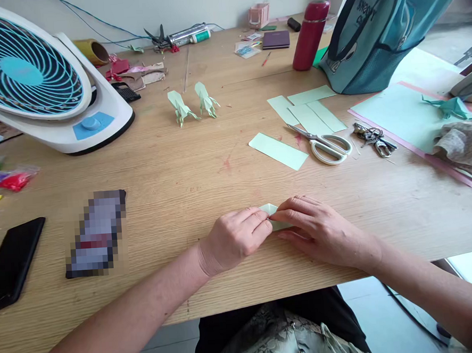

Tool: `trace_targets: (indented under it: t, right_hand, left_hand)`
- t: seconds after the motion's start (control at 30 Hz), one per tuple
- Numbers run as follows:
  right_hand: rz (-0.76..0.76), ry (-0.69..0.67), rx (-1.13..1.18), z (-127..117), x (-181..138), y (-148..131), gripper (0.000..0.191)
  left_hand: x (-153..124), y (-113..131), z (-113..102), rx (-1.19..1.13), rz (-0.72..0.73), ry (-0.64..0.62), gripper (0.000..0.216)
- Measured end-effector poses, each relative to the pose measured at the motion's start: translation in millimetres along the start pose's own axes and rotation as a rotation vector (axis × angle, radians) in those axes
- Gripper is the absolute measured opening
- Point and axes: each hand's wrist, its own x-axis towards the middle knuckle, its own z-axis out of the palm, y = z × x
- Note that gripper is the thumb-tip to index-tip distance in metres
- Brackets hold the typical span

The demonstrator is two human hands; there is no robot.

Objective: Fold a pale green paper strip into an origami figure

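Note:
A small folded piece of pale green paper (pixel 271 212) lies on the wooden table (pixel 181 190) near its front edge. My left hand (pixel 235 238) pinches its left side with curled fingers. My right hand (pixel 317 230) presses and pinches its right side, covering most of it. Two finished pale green origami figures (pixel 194 104) stand further back at the table's middle. Several cut green paper strips (pixel 297 125) lie to the right, with white-handled scissors (pixel 326 144) beside them.
A white and teal fan (pixel 46 87) stands at the back left. A black phone (pixel 11 262) and a blurred card (pixel 97 233) lie front left. A red bottle (pixel 311 33), teal backpack (pixel 382 29), keys (pixel 373 139) and pink-edged paper sheets (pixel 408 118) fill the right.

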Motion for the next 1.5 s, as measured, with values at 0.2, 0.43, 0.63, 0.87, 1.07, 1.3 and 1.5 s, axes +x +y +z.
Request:
trace_targets:
  t: [0.2, 0.43, 0.63, 0.87, 1.07, 1.3, 1.5]
  right_hand:
    - [-0.078, 0.071, -0.212, 15.3, 6.8, -4.9, 0.009]
    - [-0.153, 0.111, -0.316, 18.1, 9.3, -7.5, 0.013]
    - [-0.17, 0.091, -0.284, 16.8, 4.2, -9.8, 0.016]
    - [-0.199, 0.042, -0.212, 12.8, 0.5, -9.0, 0.029]
    - [-0.196, 0.025, -0.227, 10.0, -0.5, -9.2, 0.028]
    - [-0.176, 0.035, -0.216, 8.5, 2.5, -12.3, 0.025]
    - [-0.15, 0.026, -0.152, 9.2, 4.8, -13.0, 0.026]
  left_hand:
    - [-2.3, 2.6, 2.6, -0.061, -0.068, 0.03, 0.006]
    - [-15.1, -2.1, -2.4, -0.166, -0.038, 0.012, 0.015]
    - [-28.1, -6.4, -16.1, -0.231, -0.046, -0.26, 0.035]
    - [-34.4, -0.5, -29.2, -0.208, -0.08, -0.52, 0.068]
    - [-40.2, 4.6, -29.5, -0.151, -0.099, -0.545, 0.08]
    - [-48.4, 1.2, -36.0, -0.103, -0.155, -0.498, 0.061]
    - [-30.5, 0.1, -34.9, -0.042, -0.106, -0.352, 0.041]
